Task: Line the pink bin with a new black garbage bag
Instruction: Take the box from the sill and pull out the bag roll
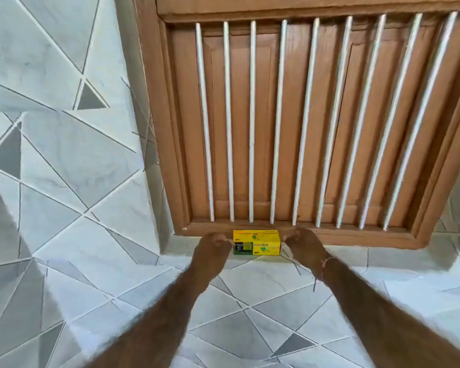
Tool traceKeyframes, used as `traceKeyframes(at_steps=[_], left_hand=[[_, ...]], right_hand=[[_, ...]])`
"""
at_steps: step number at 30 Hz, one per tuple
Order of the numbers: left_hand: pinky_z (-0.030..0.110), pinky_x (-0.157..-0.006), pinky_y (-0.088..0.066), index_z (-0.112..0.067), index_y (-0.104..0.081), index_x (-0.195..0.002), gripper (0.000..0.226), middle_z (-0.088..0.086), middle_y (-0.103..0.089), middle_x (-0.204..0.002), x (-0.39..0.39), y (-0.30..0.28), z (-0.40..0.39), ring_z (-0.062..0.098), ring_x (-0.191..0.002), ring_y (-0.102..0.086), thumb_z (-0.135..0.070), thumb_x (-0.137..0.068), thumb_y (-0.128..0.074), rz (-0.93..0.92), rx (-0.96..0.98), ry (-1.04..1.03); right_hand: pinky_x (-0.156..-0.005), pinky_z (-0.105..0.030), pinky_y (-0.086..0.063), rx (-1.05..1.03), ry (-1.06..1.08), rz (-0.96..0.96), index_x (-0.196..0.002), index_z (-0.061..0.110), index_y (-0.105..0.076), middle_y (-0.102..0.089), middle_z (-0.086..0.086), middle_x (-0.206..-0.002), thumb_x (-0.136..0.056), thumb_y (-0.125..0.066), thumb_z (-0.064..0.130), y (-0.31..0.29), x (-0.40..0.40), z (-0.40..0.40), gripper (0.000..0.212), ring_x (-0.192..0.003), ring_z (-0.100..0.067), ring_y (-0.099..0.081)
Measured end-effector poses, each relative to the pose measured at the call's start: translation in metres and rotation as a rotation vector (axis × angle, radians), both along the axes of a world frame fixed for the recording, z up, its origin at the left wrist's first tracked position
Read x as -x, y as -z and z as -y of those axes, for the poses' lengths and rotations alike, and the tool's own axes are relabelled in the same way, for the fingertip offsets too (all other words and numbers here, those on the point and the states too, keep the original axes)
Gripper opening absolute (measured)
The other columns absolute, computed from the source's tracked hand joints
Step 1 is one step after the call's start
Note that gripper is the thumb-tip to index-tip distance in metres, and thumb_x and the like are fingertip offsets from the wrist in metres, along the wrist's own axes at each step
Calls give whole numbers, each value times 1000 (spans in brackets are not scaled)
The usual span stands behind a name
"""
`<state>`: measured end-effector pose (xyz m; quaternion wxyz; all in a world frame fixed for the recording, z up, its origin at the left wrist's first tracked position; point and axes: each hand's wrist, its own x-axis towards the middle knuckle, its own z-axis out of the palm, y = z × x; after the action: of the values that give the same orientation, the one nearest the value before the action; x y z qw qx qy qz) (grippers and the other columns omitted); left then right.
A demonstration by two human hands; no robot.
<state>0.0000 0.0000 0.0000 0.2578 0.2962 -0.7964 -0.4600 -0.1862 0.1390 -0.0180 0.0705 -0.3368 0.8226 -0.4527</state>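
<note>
Flanking yellow box (pixel 256 242), both hands.

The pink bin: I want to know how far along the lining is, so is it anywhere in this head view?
No: only the yellow box, both hands at its ends, the tiled ledge and the wooden shutter show.
</note>
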Motion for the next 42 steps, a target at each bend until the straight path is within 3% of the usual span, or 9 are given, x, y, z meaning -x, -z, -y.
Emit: traceKeyframes(at_steps=[3,7,12,20,26,31,36,39,42], left_hand=[[37,-90,-49,-13,-68,-103,24,7,-70,-110,25,19,18,26,-102,-63,-23,-86,-55,50,-68,-25],[29,-82,-45,-13,-68,-106,25,6,-71,-109,54,40,34,27,-103,-63,-26,-90,-53,131,-57,47],[19,-60,-39,-21,-71,-98,19,-7,-71,-85,66,54,41,9,-77,-62,-26,-89,-54,29,-87,-13],[24,-63,-54,-8,-65,-99,20,5,-72,-87,70,36,62,1,-66,-67,-7,-81,-73,-381,-473,11],[35,-90,-55,-18,-60,-121,44,2,-73,-109,66,34,52,18,-104,-68,-7,-80,-74,-360,-493,129],[11,-69,-53,-27,-60,-119,42,-9,-71,-110,62,34,10,1,-95,-68,-14,-81,-74,-284,-332,138],[26,-79,-55,-18,-65,-115,36,3,-74,-110,60,35,-11,22,-102,-69,-8,-82,-72,-369,-469,101],[42,-90,-54,-11,-62,-118,41,14,-72,-112,55,27,-15,30,-101,-68,-7,-77,-71,-474,-692,114],[43,-93,-53,-16,-62,-120,46,8,-72,-113,50,12,-18,27,-106,-67,-12,-77,-77,-421,-521,122]], right_hand=[[-54,-23,-41,50,60,173,-82,4,-73,-71,-10,-74,-86,-49,4,21,11,19,25,-61,-13,-54],[-84,-40,-56,125,111,382,-100,10,-73,-76,-4,-94,-83,-57,28,45,30,42,30,-85,-24,-68],[-74,-29,-48,301,125,468,-95,6,-75,-75,2,-83,-92,-59,17,36,3,45,19,-77,-15,-64],[-91,-41,-47,683,50,876,-94,13,-65,-75,-5,-90,-93,-53,16,17,-13,45,12,-90,-25,-65],[-86,-39,-47,838,88,924,-86,19,-63,-71,-1,-82,-96,-50,17,7,-14,39,17,-85,-21,-60],[-70,-34,-46,921,254,878,-86,23,-59,-62,-3,-83,-101,-38,28,12,-14,29,26,-78,-18,-56],[-65,-36,-52,942,205,1095,-94,19,-63,-74,-2,-73,-98,-44,30,22,14,1,22,-79,-26,-62],[-62,-32,-53,709,357,865,-97,16,-61,-67,-8,-86,-92,-59,25,33,26,-5,11,-74,-28,-62],[-80,-44,-49,399,559,381,-86,8,-59,-62,-10,-85,-75,-75,12,36,23,-11,19,-79,-29,-55]])
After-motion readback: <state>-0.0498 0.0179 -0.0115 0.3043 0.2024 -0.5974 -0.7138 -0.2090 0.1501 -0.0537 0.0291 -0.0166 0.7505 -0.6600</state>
